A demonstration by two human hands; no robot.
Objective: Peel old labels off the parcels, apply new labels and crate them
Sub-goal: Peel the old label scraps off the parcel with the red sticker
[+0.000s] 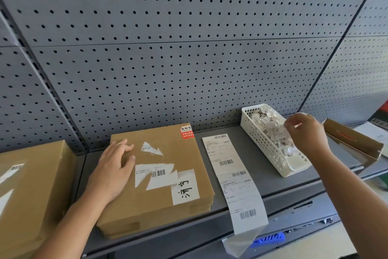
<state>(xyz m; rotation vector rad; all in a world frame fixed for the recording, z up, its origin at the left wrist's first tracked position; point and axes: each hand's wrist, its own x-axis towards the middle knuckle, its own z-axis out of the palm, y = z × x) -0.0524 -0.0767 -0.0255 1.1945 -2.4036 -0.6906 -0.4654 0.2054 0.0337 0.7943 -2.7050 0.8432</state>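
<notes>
Fingers straight and spread, the left hand (114, 171) presses flat on the upper left of a brown cardboard parcel (168, 202) at centre frame, the forearm running in from the lower left. At right, the right hand (307, 132) hovers over a white slotted basket (255, 130), its fingertips (290, 126) bunched together just above the heap of torn label scraps (270, 124) inside; whether they pinch a scrap cannot be told.

Two parcels are in view: the one under the left hand and a second parcel (27, 185) at the lower left edge, just beside it. The central parcel carries two torn white label remnants (154, 172), one with a barcode, plus a handwritten white tag (185, 187) and a red sticker (186, 132) at its far right corner.

One strip of new labels (228, 160), showing four barcodes, lies between parcel and basket and droops over the front edge of the grey shelf (294, 187). An open cardboard box (352, 141) sits at far right, behind the right wrist. Grey pegboard (189, 48) fills the upper frame.
</notes>
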